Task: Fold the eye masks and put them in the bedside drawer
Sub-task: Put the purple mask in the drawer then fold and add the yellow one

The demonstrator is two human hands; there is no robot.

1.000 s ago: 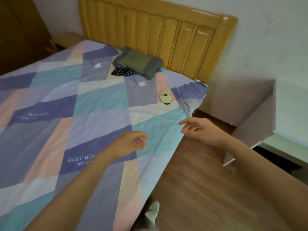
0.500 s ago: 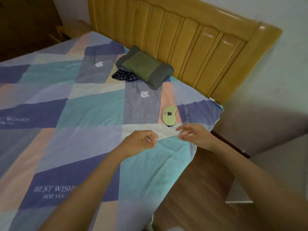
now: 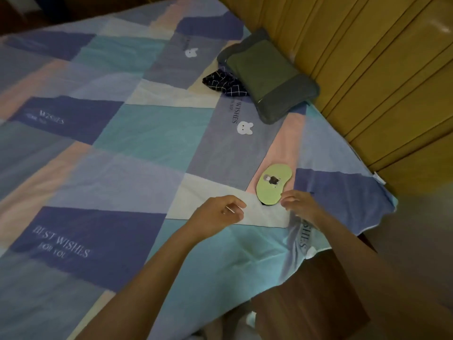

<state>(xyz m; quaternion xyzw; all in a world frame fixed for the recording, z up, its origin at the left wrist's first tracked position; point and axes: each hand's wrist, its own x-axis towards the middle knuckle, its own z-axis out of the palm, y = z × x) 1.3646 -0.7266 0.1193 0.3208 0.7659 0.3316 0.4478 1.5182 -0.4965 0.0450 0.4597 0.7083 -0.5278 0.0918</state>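
**Almost at the green mask**

Right now my two hands hang over the patchwork bedsheet (image 3: 137, 153) near the corner of the bed, one on each side of the near end of the green eye mask (image 3: 274, 184). The mask lies flat on a pink patch, pale green side up, with a small dark figure printed in its middle and a bit of black showing under its near edge. My left hand (image 3: 220, 212) is just left of it, fingers curled loosely inward and gripping nothing; something thin and pale shows by the fingers, but I cannot tell what it is. My right hand (image 3: 300, 204) is just right of the mask's near edge, fingers bent and relaxed, also holding nothing. Whether either hand touches the mask I cannot tell.

Farther up the bed, a grey and olive pillow (image 3: 268, 77) leans close to the wooden headboard (image 3: 367, 69), and a dark checked cloth (image 3: 224, 84) sits bunched against the pillow's left side. Below the sheet's hanging corner, brown wooden floor (image 3: 311, 310) shows.
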